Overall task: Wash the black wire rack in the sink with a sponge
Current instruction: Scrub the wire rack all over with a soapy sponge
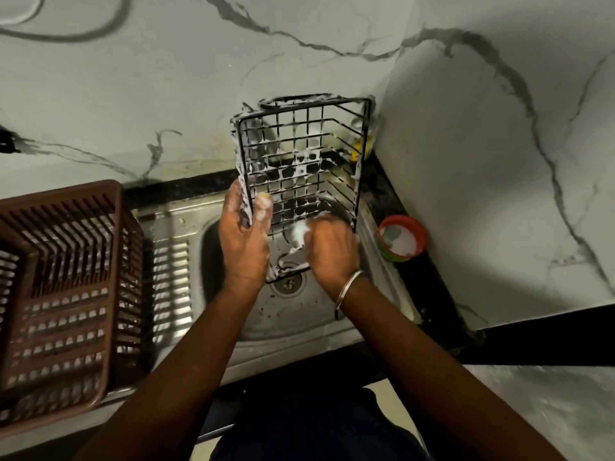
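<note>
Both hands were on the job: the left hand (244, 234) gripped the left edge of the black wire rack (299, 154), thumb hooked over a wire, while the right hand (332, 251) curled round what looked like a foam-covered sponge (299, 232) pressed to the lower grid. That rack stood on end over the sink (233, 314), thick with lather. Good scrubbing probably meant a firm brace and short strokes along each wire, with the soap tub (401, 237) near for reloading.
</note>
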